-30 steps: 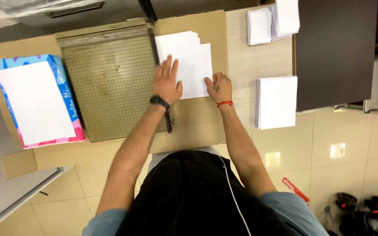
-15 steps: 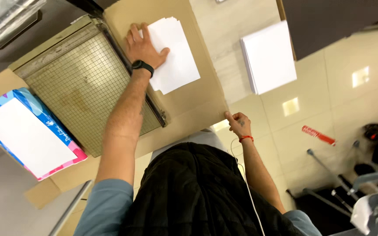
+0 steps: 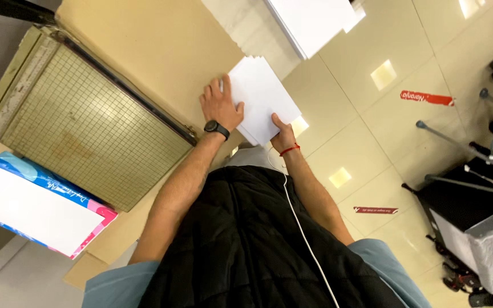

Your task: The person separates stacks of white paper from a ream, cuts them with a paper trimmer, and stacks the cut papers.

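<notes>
A stack of white paper sheets (image 3: pixel 263 94) hangs partly past the edge of the tan cardboard-covered table (image 3: pixel 161 45). My left hand (image 3: pixel 221 105), with a black watch on its wrist, lies on the stack's left side with the fingers spread over the sheets and the table. My right hand (image 3: pixel 283 136), with a red string on its wrist, grips the stack's near edge, thumb on top. The green gridded paper cutter (image 3: pixel 92 131) with its long blade arm lies just left of my left hand.
Another white paper stack (image 3: pixel 315 20) sits at the table's far right. A blue and pink paper package (image 3: pixel 35 205) topped with white sheets lies left of the cutter. Beige floor tiles and a black cart (image 3: pixel 475 228) are at the right.
The paper stack has slid from beside the cutter to the table's edge. My right hand rose from the table's edge and took hold of it. The view has swung round.
</notes>
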